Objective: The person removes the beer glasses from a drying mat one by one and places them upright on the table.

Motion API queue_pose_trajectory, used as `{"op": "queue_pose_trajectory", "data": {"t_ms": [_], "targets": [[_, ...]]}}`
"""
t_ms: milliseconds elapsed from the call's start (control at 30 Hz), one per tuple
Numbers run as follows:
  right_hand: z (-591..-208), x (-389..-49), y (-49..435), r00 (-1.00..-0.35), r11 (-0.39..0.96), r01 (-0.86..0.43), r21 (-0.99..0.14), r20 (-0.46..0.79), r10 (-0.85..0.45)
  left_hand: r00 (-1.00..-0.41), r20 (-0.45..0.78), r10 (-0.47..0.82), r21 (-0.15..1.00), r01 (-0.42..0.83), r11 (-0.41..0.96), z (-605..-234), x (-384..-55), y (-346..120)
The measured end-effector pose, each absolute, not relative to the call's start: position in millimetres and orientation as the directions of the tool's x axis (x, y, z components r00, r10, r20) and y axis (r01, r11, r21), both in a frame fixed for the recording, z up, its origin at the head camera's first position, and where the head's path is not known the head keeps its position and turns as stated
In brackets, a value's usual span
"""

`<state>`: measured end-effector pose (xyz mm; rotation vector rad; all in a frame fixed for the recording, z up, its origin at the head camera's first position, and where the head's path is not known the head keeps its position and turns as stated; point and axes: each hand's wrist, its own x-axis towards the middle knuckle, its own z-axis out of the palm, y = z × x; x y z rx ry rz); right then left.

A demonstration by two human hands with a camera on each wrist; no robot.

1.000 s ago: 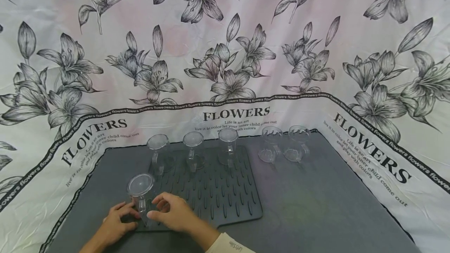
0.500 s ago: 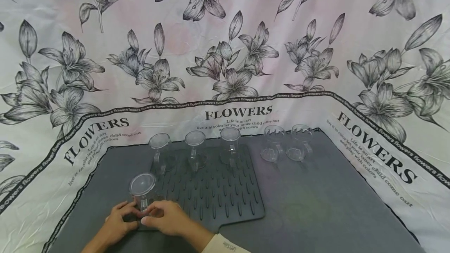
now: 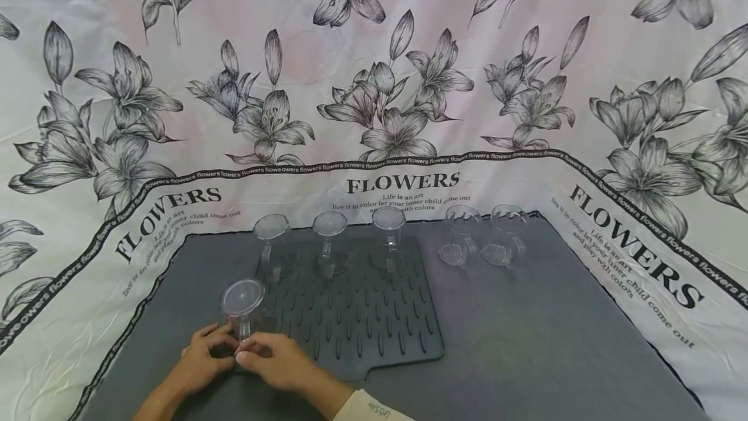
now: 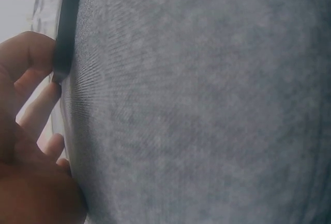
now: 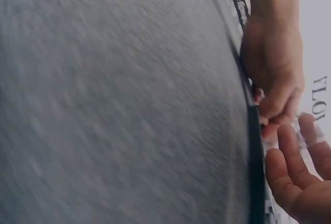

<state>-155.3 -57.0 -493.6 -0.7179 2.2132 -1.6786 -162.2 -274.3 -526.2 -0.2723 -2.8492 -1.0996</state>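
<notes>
Left hand (image 3: pixel 206 357) and right hand (image 3: pixel 276 359) at near clear mug (image 3: pixel 242 297) on dark mat (image 3: pixel 362 317); fingers part-bent, whether either grip holds it cannot be told

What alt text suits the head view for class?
Two hands are low at a clear cup by the near left corner of a dark mat. Three similar cups stand along its far side; two more cups stand to its right.

Lily-printed white cloth (image 3: pixel 251 12) is hanging from nine o'clock over twelve to three, pinkish patches (image 3: pixel 304 57) are showing near eleven, a black band (image 3: pixel 403 162) is running above bold FLOWERS lettering (image 3: pixel 403 182), and a grey tabletop (image 3: pixel 526 343) is spreading around five.
</notes>
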Motion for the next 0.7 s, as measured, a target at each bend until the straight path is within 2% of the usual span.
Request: {"op": "queue_pose_trajectory", "data": {"t_ms": [200, 300, 533, 700], "targets": [[-499, -153, -61, -0.861, 0.081, -0.294, -0.952, 0.227, -0.454, -0.983, 0.119, 0.136, 0.665, 0.181, 0.724, -524, -161, -275], [-496, -154, -52, -0.857, 0.054, -0.314, -0.948, 0.259, -0.445, -0.983, 0.121, 0.14, 0.667, 0.185, 0.722, -526, -163, -273], [-471, -159, -21, -0.829, 0.083, -0.392, -0.916, 0.312, -0.465, -0.975, 0.151, 0.165, 0.7, 0.223, 0.679, -524, -168, -272], [-451, -158, 2, -0.812, 0.129, -0.419, -0.899, 0.308, -0.495, -0.978, 0.109, 0.177, 0.72, 0.2, 0.665, -522, -165, -277]]}}
